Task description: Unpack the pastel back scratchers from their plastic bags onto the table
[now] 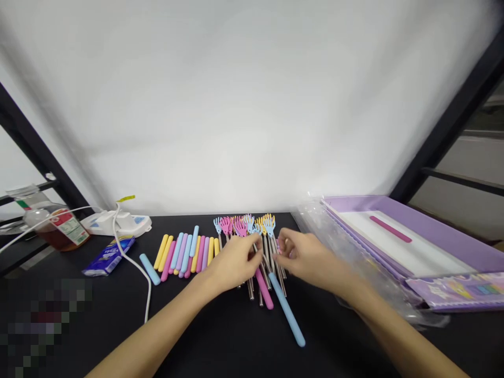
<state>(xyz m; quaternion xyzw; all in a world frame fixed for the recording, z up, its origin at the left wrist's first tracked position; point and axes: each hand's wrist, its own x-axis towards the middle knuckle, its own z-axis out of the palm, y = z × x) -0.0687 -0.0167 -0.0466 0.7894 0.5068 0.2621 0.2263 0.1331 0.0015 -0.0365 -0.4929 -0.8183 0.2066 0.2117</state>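
A bunch of back scratchers with thin metal rods and small hand-shaped heads (240,227) in pink, blue and yellow lies in the middle of the black table. My left hand (238,260) is closed over it, thumb and forefinger pinched at the rod of a back scratcher with a blue handle (288,315). Beside that one, a pink handle (263,290) points toward me. My right hand (303,258) is curled at the bunch's right side; what its fingers hold, if anything, is hidden. Left of the bunch lie several loose coloured handles (185,252).
At right, a purple box (441,226) holds a pink handle (390,229), with clear plastic wrap (354,273) along its side. At left are a power strip (118,224), a white cable (147,294), a blue packet (109,256) and a bottle (59,223). A wall stands behind.
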